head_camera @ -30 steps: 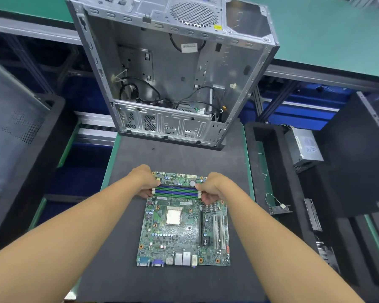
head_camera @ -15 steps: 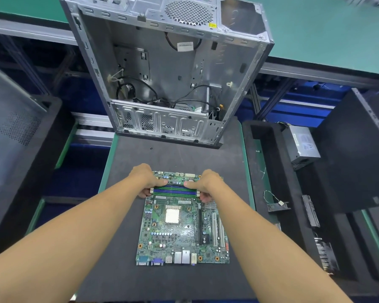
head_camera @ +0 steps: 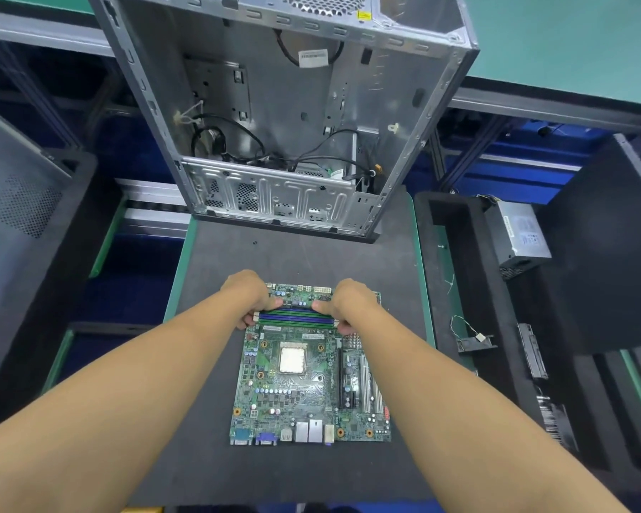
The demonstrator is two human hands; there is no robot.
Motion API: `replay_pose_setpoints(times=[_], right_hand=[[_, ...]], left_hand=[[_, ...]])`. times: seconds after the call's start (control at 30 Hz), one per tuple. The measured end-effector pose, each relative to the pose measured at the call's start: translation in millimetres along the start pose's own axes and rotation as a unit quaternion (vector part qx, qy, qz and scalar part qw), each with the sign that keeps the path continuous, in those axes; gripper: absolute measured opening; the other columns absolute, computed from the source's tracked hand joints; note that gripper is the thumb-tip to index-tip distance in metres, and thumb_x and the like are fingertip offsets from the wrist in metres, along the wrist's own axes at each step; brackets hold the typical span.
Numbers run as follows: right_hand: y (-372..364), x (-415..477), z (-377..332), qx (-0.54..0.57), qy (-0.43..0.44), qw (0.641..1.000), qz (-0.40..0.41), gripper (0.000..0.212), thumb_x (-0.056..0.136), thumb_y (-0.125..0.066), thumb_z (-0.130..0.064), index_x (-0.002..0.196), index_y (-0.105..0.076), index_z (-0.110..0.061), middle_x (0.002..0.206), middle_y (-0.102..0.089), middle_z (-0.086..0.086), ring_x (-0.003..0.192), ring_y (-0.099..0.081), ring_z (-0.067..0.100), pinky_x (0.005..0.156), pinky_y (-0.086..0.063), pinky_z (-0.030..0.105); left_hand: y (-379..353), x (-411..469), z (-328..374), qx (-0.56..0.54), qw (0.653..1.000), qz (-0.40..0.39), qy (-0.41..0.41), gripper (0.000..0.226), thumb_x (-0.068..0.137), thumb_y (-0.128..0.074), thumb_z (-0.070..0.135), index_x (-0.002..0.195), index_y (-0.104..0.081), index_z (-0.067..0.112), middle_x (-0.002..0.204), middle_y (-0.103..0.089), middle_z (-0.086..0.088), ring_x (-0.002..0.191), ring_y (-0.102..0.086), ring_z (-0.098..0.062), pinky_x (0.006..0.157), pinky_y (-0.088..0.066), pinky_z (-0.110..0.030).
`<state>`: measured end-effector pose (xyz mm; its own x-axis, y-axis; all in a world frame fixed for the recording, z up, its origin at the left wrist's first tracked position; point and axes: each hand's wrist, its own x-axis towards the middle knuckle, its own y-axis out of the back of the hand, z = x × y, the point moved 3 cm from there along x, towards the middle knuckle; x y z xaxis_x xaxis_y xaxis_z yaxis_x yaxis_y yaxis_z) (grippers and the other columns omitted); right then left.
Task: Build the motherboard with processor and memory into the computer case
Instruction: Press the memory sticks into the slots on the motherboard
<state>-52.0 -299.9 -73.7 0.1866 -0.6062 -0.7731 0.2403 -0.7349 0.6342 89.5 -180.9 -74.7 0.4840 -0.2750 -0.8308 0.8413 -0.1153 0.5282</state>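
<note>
Motherboard lies flat on the dark mat of the tabletop, at 6 o'clock from the case, well apart from it. Case sits at 12 o'clock on the mat's far edge, open side facing the camera, black cables loose inside.

Both hands work the board's far edge. Left hand is at the 9 o'clock end of the memory, fingers curled, thumb and fingertips pressing on the stick's end. Right hand is at the 3 o'clock end, same clenched pinch, thumb on top of the stick. Memory sits in the slots between the two hands (green and blue strips; cannot tell if fully seated).

Processor is in its socket near the board's centre, at 6 o'clock from the memory. Rear ports line the board's near edge.

At 3 o'clock from the mat, a black foam tray and beyond it a grey power supply. A small cabled part lies on the foam at about 3 o'clock from the board. Grey perforated panel at 9 o'clock.
</note>
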Motion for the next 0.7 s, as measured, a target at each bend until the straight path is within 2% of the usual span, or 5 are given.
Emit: replay_pose_setpoints(times=[0.07, 0.13, 0.3, 0.5, 0.7], right_hand=[[1, -2, 0, 0.006, 0.004, 1.0, 0.014, 0.061, 0.089, -0.06, -0.068, 0.074, -0.043, -0.01, 0.031, -0.049, 0.001, 0.023, -0.046, 0.014, 0.044, -0.039, 0.023], [0, -3, 2, 0.028, 0.01, 0.999, 0.034, 0.06, 0.088, -0.062, -0.067, 0.073, -0.043, -0.011, 0.04, -0.055, 0.003, 0.033, -0.052, 0.016, 0.047, -0.043, 0.024], [-4, -9, 6, 0.086, 0.034, 0.992, 0.088, 0.059, 0.084, -0.071, -0.062, 0.071, -0.044, -0.011, 0.088, -0.071, 0.01, 0.084, -0.073, 0.028, 0.071, -0.059, 0.034], [-11, -21, 11, 0.116, 0.049, 0.982, 0.144, 0.051, 0.085, -0.073, -0.058, 0.086, -0.053, -0.01, 0.098, -0.07, 0.009, 0.082, -0.062, 0.029, 0.062, -0.044, 0.032], [-17, -23, 16, 0.151, 0.055, 0.977, 0.143, 0.054, 0.086, -0.07, -0.06, 0.086, -0.052, -0.01, 0.084, -0.063, 0.006, 0.085, -0.065, 0.03, 0.059, -0.042, 0.031]], left_hand=[[3, -4, 1, 0.018, 0.999, 0.035, -0.005, 0.057, 0.079, -0.071, 0.054, 0.086, -0.057, 0.0, 0.064, -0.066, -0.013, 0.055, -0.067, -0.023, 0.064, -0.061, -0.036], [4, -7, 0, 0.013, 0.998, 0.054, -0.009, 0.056, 0.078, -0.073, 0.054, 0.078, -0.055, 0.001, 0.063, -0.066, -0.013, 0.047, -0.061, -0.021, 0.058, -0.059, -0.034], [3, -16, -5, -0.028, 0.994, 0.104, -0.03, 0.054, 0.074, -0.079, 0.049, 0.09, -0.059, 0.002, 0.084, -0.07, -0.014, 0.069, -0.07, -0.024, 0.072, -0.061, -0.038], [-3, -33, 0, 0.031, 0.98, 0.193, -0.026, 0.052, 0.075, -0.079, 0.05, 0.102, -0.063, 0.008, 0.108, -0.068, -0.01, 0.1, -0.067, -0.029, 0.069, -0.049, -0.032], [-2, -29, -6, -0.029, 0.984, 0.173, -0.018, 0.06, 0.069, -0.083, 0.052, 0.1, -0.062, 0.005, 0.102, -0.069, -0.013, 0.093, -0.07, -0.03, 0.08, -0.058, -0.037]])
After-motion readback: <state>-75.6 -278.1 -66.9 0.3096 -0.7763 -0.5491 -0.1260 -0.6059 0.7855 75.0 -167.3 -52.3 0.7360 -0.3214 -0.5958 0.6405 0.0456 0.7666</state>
